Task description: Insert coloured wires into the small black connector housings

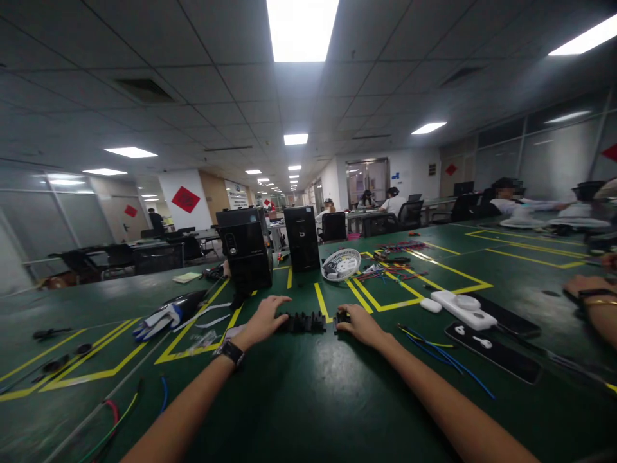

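My left hand (263, 319), with a dark watch on its wrist, lies on the green table (308, 399) and its fingers rest on the left end of a black ridged part (303, 321). My right hand (360, 323) is curled around a small black piece (341, 317) at that part's right end. Whether this piece is joined to the ridged part I cannot tell.
Two black computer towers (245, 252) (302, 238) and a small white fan (341, 264) stand behind. Loose blue wires (443, 357), white earbud cases (463, 308) and dark phones (491, 350) lie right. Gloves (166, 315) lie left. Another person's forearm (595, 299) rests far right.
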`<state>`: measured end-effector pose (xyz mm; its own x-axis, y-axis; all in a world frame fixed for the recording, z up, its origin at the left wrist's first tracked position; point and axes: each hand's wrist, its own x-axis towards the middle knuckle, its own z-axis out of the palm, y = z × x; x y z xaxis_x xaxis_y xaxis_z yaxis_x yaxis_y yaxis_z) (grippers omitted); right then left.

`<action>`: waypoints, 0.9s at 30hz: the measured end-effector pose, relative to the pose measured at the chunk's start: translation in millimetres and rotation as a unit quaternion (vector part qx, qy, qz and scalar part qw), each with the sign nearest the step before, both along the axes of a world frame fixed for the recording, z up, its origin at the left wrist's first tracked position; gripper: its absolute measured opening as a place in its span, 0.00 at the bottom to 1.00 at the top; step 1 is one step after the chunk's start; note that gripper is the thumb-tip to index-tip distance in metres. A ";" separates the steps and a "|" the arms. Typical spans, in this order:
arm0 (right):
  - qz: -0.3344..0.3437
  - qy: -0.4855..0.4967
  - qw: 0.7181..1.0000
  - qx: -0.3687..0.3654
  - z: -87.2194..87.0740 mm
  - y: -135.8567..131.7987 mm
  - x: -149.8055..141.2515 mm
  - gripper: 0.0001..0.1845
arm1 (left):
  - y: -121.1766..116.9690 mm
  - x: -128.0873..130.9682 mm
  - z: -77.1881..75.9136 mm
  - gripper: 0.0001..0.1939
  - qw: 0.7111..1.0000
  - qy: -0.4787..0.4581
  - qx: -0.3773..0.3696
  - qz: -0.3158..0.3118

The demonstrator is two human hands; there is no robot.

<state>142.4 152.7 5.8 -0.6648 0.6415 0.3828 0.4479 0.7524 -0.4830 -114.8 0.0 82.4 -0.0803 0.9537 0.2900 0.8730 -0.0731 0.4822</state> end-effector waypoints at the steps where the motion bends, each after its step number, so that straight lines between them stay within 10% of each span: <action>1: 0.008 0.004 1.000 0.002 -1.6 4.0 -6.8 0.27 | 2.0 -18.4 0.2 0.24 0.998 0.050 -0.019 0.018; 6: 0.048 0.024 0.999 0.004 -9.1 14.2 -29.6 0.25 | 12.3 -75.4 -14.5 0.37 0.977 0.082 -0.190 0.052; 13: 0.053 0.007 0.999 0.010 -9.4 22.2 -27.4 0.24 | 36.1 -74.9 -38.1 0.29 0.979 0.072 -0.188 0.022; 19: -0.060 -0.086 0.993 0.052 15.7 33.3 12.9 0.31 | 71.8 -32.3 -45.2 0.23 0.979 0.069 -0.187 0.043; 27: -0.194 -0.096 0.972 0.087 62.4 36.4 168.8 0.17 | 135.7 78.7 -52.0 0.18 0.989 -0.014 -0.141 -0.043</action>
